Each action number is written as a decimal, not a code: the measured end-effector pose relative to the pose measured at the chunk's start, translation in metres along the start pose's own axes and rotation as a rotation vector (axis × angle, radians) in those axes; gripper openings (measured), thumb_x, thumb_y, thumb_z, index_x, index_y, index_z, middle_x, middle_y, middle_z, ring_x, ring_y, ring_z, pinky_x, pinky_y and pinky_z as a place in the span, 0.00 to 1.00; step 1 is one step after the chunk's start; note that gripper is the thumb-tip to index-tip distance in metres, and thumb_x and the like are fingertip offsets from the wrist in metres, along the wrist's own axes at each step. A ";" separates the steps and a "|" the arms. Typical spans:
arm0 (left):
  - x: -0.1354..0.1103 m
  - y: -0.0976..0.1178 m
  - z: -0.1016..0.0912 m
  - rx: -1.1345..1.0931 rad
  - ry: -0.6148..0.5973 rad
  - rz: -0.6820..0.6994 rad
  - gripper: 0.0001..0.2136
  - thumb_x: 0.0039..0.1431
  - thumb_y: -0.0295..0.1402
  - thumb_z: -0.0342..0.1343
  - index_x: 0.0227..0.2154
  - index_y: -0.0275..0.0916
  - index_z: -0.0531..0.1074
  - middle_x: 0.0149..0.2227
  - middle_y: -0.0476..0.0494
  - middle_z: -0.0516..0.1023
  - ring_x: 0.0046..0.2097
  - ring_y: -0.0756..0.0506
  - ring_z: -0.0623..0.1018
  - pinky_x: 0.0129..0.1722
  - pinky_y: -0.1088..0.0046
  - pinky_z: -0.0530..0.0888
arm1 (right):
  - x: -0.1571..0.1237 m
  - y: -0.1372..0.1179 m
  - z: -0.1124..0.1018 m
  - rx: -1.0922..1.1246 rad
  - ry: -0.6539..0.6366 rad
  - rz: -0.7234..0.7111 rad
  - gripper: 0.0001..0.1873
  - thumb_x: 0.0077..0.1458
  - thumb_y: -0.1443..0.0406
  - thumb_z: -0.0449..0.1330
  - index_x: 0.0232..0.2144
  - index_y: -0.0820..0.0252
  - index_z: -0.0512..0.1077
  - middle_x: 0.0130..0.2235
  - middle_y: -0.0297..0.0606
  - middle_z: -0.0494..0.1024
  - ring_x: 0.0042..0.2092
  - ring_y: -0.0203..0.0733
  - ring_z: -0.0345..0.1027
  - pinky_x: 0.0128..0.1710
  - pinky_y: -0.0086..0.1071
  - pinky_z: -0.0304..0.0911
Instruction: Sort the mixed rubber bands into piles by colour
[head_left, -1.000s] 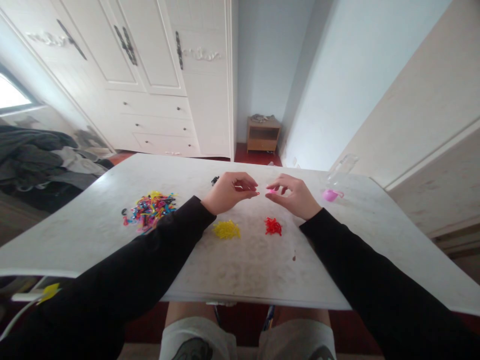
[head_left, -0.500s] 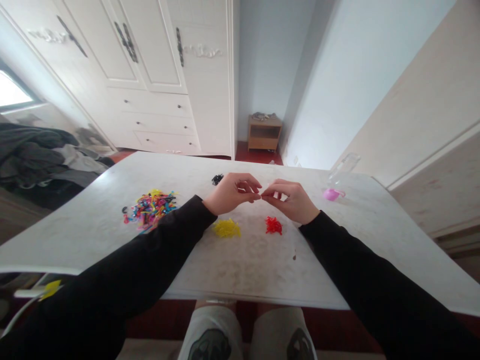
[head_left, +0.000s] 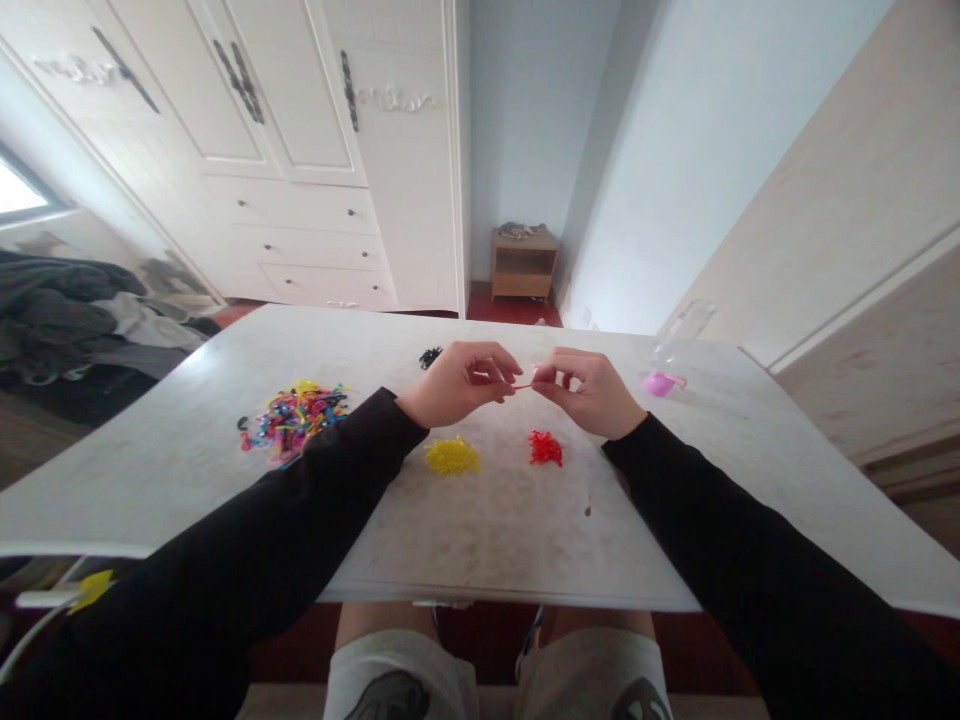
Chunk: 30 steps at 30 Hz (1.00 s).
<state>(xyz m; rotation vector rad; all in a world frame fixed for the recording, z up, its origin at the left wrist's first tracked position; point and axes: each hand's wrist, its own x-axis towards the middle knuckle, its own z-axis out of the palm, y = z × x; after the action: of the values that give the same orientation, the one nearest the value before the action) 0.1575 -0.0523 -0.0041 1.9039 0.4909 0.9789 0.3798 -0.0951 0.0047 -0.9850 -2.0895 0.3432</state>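
My left hand [head_left: 456, 381] and my right hand [head_left: 589, 391] meet above the middle of the white table [head_left: 187, 480], fingers pinched. Between their fingertips stretches a thin red band [head_left: 523, 385]. A small pink piece shows at my right fingertips. Below my hands lie a small yellow pile [head_left: 451, 457] and a small red pile [head_left: 545, 448] of bands. A mixed heap of coloured bands [head_left: 295, 419] lies to the left, beside my left forearm. A few black bands [head_left: 430, 356] sit just beyond my left hand.
A clear bottle [head_left: 681, 331] lies on its side at the table's far right, its pink cap [head_left: 659, 383] beside it. White wardrobe and drawers stand behind the table, a small wooden nightstand [head_left: 525, 265] in the corner. Dark clothes are piled at left.
My hands came together from a small gap a second ago. A red band is now held taut between both fingertips.
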 end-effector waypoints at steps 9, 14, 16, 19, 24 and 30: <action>0.003 -0.001 -0.012 -0.001 0.090 0.025 0.08 0.51 0.28 0.68 0.31 0.35 0.74 0.25 0.51 0.75 0.27 0.51 0.79 0.30 0.75 0.81 | 0.002 -0.001 -0.016 -0.078 0.126 0.028 0.08 0.58 0.66 0.63 0.26 0.60 0.75 0.29 0.36 0.76 0.31 0.38 0.67 0.28 0.31 0.61; 0.001 -0.003 -0.004 -0.013 0.022 0.040 0.07 0.55 0.31 0.66 0.30 0.35 0.73 0.29 0.48 0.76 0.30 0.50 0.81 0.32 0.73 0.82 | 0.000 -0.003 -0.007 -0.010 0.053 0.001 0.08 0.59 0.65 0.63 0.27 0.60 0.75 0.29 0.36 0.75 0.31 0.37 0.67 0.28 0.31 0.62; 0.001 -0.004 -0.004 -0.007 0.030 0.041 0.07 0.54 0.31 0.66 0.30 0.35 0.73 0.29 0.48 0.76 0.31 0.50 0.81 0.33 0.73 0.82 | 0.000 -0.002 -0.008 -0.013 0.053 0.018 0.08 0.59 0.65 0.63 0.27 0.60 0.75 0.29 0.36 0.75 0.30 0.37 0.67 0.28 0.31 0.62; 0.001 -0.006 -0.009 0.027 0.076 0.034 0.06 0.52 0.29 0.66 0.28 0.35 0.73 0.29 0.49 0.75 0.31 0.50 0.80 0.32 0.74 0.82 | 0.000 -0.001 -0.016 -0.010 0.088 0.067 0.07 0.57 0.65 0.64 0.27 0.60 0.76 0.29 0.36 0.76 0.31 0.37 0.68 0.28 0.31 0.62; 0.002 -0.008 -0.012 0.113 0.120 0.016 0.05 0.51 0.27 0.65 0.29 0.35 0.73 0.30 0.48 0.75 0.29 0.52 0.78 0.30 0.76 0.79 | -0.002 0.002 -0.037 0.112 -0.210 0.137 0.06 0.53 0.63 0.67 0.28 0.61 0.80 0.29 0.36 0.79 0.30 0.36 0.69 0.29 0.31 0.62; 0.000 -0.010 -0.012 0.184 0.135 0.015 0.03 0.56 0.28 0.62 0.30 0.34 0.74 0.34 0.45 0.74 0.25 0.56 0.74 0.24 0.80 0.74 | -0.008 0.010 -0.041 0.236 -0.673 0.256 0.06 0.49 0.62 0.70 0.28 0.59 0.83 0.28 0.34 0.80 0.30 0.37 0.70 0.34 0.32 0.66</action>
<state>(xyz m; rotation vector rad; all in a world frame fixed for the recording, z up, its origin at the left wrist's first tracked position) 0.1489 -0.0404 -0.0096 2.0145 0.6666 1.1093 0.4190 -0.0983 0.0221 -1.0908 -2.4211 1.1582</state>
